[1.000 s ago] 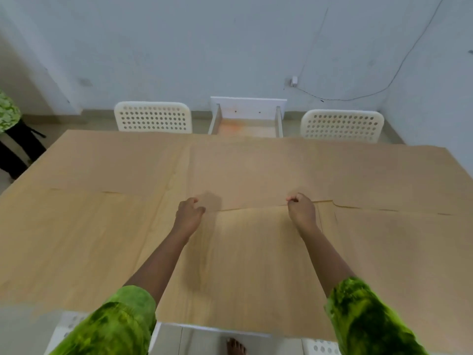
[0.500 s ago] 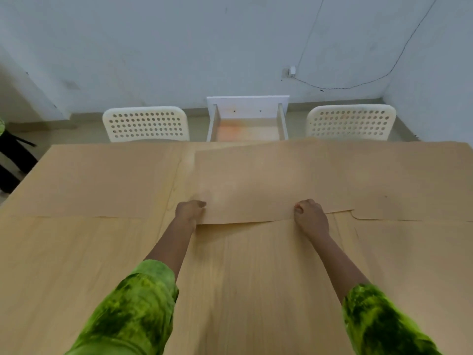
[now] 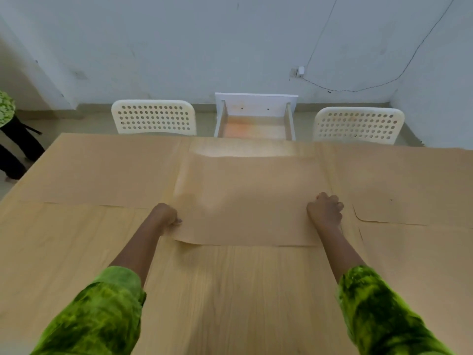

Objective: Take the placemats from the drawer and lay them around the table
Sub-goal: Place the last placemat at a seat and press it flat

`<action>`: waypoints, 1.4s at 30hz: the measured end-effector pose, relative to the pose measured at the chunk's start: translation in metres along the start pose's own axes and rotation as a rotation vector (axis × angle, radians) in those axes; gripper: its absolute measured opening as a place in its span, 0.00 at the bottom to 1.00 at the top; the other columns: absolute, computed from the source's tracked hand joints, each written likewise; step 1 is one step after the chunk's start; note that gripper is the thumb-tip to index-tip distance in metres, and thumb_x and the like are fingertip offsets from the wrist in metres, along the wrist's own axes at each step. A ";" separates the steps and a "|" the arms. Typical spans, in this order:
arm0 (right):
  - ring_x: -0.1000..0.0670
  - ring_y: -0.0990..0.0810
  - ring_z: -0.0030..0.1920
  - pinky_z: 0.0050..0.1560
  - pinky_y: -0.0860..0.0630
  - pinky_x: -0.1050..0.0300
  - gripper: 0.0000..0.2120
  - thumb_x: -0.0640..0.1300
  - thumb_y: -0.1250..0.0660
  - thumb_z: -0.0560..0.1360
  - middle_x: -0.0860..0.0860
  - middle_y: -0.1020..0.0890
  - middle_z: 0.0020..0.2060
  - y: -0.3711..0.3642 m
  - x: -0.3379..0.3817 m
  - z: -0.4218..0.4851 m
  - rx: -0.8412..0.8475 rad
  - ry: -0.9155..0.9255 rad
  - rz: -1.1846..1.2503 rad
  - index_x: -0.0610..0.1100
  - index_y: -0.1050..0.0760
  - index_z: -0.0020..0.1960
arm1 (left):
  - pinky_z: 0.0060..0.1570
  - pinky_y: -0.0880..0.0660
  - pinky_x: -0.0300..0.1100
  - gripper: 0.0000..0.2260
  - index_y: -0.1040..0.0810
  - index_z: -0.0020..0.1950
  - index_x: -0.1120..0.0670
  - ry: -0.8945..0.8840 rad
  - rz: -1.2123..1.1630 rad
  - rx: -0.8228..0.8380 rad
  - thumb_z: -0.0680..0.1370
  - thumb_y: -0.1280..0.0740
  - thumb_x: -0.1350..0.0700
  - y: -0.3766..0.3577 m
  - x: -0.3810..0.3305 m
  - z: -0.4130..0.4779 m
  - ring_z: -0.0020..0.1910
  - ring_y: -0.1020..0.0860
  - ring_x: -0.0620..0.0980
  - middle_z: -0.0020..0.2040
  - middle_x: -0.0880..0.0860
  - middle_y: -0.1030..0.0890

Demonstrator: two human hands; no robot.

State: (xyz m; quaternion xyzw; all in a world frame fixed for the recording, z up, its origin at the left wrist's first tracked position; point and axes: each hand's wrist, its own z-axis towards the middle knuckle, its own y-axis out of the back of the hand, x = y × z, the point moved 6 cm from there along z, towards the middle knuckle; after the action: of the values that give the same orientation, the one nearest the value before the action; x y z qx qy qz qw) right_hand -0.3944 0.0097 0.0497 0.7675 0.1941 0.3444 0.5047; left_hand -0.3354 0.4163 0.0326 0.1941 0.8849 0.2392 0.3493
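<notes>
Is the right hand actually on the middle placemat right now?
Touching. The head view shows the right hand with its fingers curled on the near right edge of the middle placemat.

Two white perforated chairs (image 3: 153,116) stand before a pale wall (image 3: 179,47) strung with a thin cable (image 3: 358,90).

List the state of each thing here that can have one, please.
Drawer, pulled open, nothing visible inside.
Middle placemat, held at its near corners, near edge slightly raised.
Left hand, grips the placemat's left corner.
Right hand, grips its right corner.
Left placemat, lying flat.
Right placemat, lying flat.
</notes>
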 end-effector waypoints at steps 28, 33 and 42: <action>0.44 0.26 0.45 0.46 0.28 0.50 0.05 0.31 0.36 0.70 0.34 0.21 0.52 0.007 -0.034 -0.015 0.034 -0.199 0.720 0.34 0.25 0.46 | 0.58 0.26 0.49 0.31 0.33 0.73 0.48 -0.396 -0.268 0.115 0.74 0.48 0.72 0.001 0.003 -0.046 0.67 0.29 0.53 0.71 0.50 0.30; 0.49 0.29 0.45 0.44 0.25 0.53 0.12 0.29 0.35 0.72 0.44 0.27 0.46 0.019 -0.025 -0.035 0.015 -0.104 0.798 0.36 0.24 0.55 | 0.38 0.27 0.36 0.24 0.23 0.65 0.53 -0.402 -0.426 0.120 0.77 0.49 0.71 0.032 0.017 -0.066 0.43 0.24 0.47 0.52 0.51 0.19; 0.54 0.32 0.33 0.34 0.35 0.62 0.14 0.32 0.36 0.75 0.51 0.29 0.32 -0.027 0.018 -0.156 0.182 -0.033 1.083 0.45 0.29 0.33 | 0.41 0.28 0.43 0.22 0.21 0.52 0.49 -0.417 -0.468 0.148 0.73 0.43 0.74 0.141 0.129 -0.088 0.49 0.24 0.55 0.48 0.54 0.19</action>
State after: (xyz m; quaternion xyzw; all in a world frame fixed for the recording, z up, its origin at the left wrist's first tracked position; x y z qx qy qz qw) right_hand -0.4935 0.1322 0.0703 0.8034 -0.2077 0.5248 0.1898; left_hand -0.4611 0.5711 0.1004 0.0549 0.8298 0.0421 0.5537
